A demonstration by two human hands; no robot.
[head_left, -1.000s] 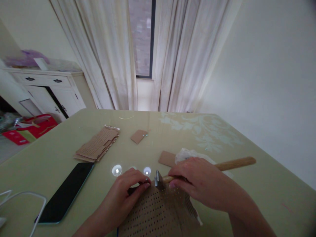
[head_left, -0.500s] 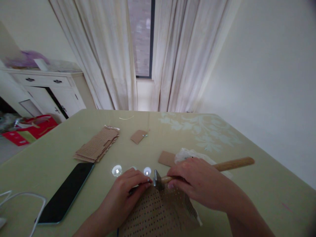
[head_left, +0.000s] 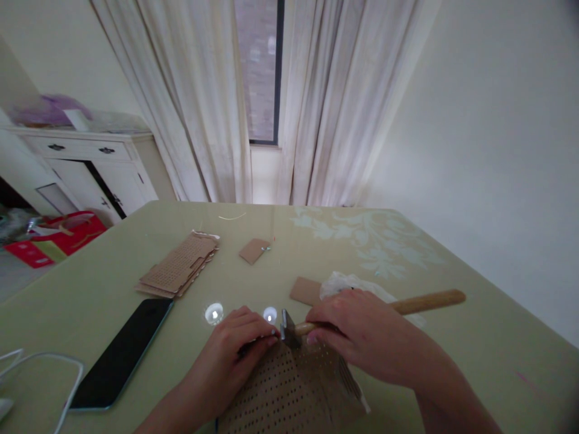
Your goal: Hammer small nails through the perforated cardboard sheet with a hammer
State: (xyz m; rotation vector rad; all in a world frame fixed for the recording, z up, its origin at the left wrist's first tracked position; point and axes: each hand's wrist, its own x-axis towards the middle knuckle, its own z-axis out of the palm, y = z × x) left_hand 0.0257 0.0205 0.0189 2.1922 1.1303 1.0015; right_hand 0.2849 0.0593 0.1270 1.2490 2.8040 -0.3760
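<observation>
Hammer (head_left: 288, 333) by the far edge of perforated cardboard (head_left: 280, 392)

The cardboard lies on the table (head_left: 452, 355), between the forearms. The right hand (head_left: 366, 328) grips the handle near the head; the left hand (head_left: 233, 343) pinches a small dark piece (head_left: 275, 333), mostly hidden. Light tapping seems under way; a short stroke clear of the fingertips is called for.

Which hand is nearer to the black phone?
Left. The left hand is right of the phone, apart from it; the right hand is farther right, on the hammer handle.
</observation>
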